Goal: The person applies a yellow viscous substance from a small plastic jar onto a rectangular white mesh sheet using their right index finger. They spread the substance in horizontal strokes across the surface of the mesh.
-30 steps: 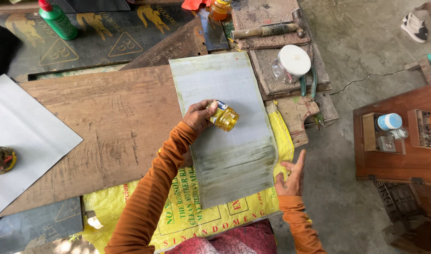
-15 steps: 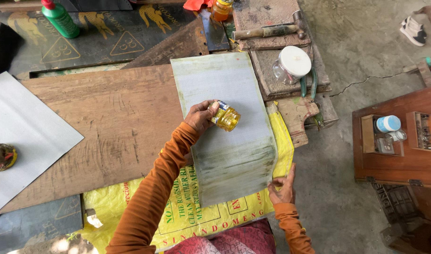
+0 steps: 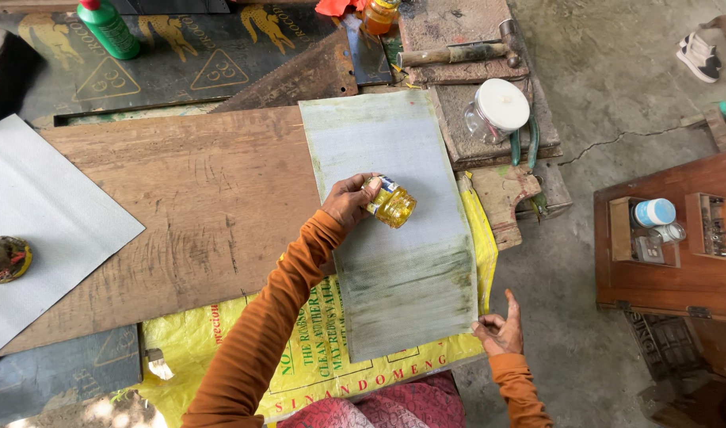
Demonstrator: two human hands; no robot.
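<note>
Work surface is low, on a cracked concrete floor (image 3: 616, 95): a brown board (image 3: 181, 206) lies flat, with a grey-green sheet (image 3: 394, 269) on top of its right end and a yellow sack (image 3: 299, 357) under both. Left hand (image 3: 348, 200) is wrapped round a small yellow jar (image 3: 393, 203), held tipped on its side over the middle of the sheet; whether it touches the sheet is unclear. Right hand (image 3: 497, 331) sits at the sheet's lower right corner, fingers loosely spread, holding nothing.

A dark printed panel (image 3: 188, 63) lies beyond the board, with a green bottle (image 3: 108, 28), a saw (image 3: 299, 79) and a hammer (image 3: 458, 54). A white-lidded jar (image 3: 496, 109) and pliers (image 3: 525, 143) sit on wood scraps. A white sheet (image 3: 38, 214) lies left, a wooden box (image 3: 680, 238) right.

Cut off: bottle top, orange bottle (image 3: 377, 11) at the top edge, shoe (image 3: 699, 55). The round lump (image 3: 5, 258) at the left edge is hard to identify. Box contents are too small to tell.
</note>
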